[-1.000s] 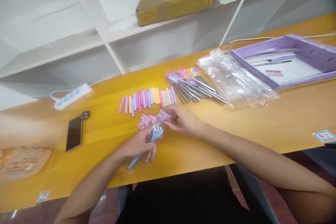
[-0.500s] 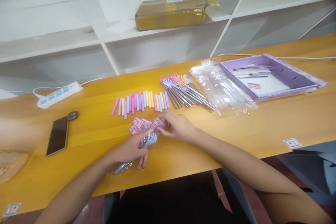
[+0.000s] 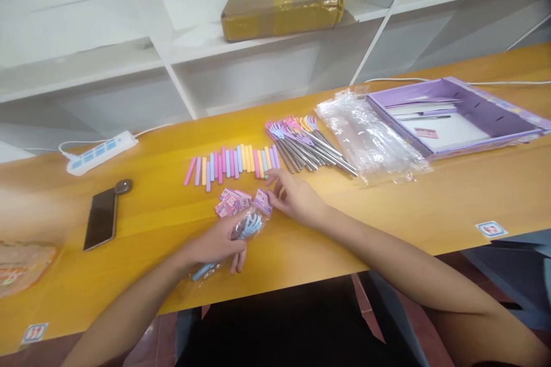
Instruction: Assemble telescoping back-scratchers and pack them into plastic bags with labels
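Note:
My left hand (image 3: pixel 224 241) is wrapped round a clear plastic bag holding a light blue claw-shaped piece (image 3: pixel 251 225) and a blue handle (image 3: pixel 204 271). A small pink and purple card (image 3: pixel 263 201) stands at the bag's upper end. Right beside that card is my right hand (image 3: pixel 290 195), its fingers curled but apart, with nothing seen between them. Several similar cards (image 3: pixel 232 202) lie in a heap above my left hand. Beyond them runs a row of coloured sticks (image 3: pixel 230 163). Metal rods with coloured claw ends (image 3: pixel 307 146) are piled to its right.
Clear plastic bags (image 3: pixel 374 137) lie beside a purple box (image 3: pixel 465 143) at the right. A phone (image 3: pixel 101 219), a dark mouse-like object (image 3: pixel 123 186) and a power strip (image 3: pixel 102 153) are at the left. On the shelf rests a taped parcel (image 3: pixel 284 11).
My right hand's fingers have come off the card at the bag's end and spread a little. My left hand keeps its hold on the bag. The whole view has shifted slightly.

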